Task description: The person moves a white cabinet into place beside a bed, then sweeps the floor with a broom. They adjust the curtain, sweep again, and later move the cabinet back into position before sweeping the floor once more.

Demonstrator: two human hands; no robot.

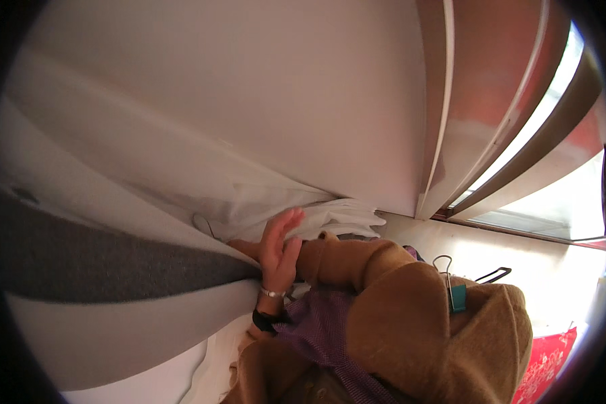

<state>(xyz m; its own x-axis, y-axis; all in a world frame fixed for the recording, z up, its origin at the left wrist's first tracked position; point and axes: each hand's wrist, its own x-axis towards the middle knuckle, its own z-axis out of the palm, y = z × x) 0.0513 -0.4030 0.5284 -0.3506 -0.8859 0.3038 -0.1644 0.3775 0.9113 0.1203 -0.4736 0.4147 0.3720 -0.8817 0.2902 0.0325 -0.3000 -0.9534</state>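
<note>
My left hand [278, 252] is raised with its fingers extended and thumb apart, and nothing shows in it. A thin bracelet and a black wristband circle that wrist. Behind it my right arm, in a brown sleeve [353, 262], reaches across to the left. My right hand [245, 248] is mostly hidden behind my left hand and the edge of a pale sheet-like surface [146, 202]. A dark grey band [131, 262] narrows towards both hands. Bunched white fabric [343, 217] lies just beyond my left fingertips. A thin wire loop [202, 222] stands out left of the hands.
A large pale panel [283, 101] rises ahead. Brown framed panels [474, 111] and bright glass [545, 212] stand at the right. A teal binder clip [457, 298] sits on my brown coat, over a purple knitted garment [318, 323]. Red patterned cloth [545, 361] shows lower right.
</note>
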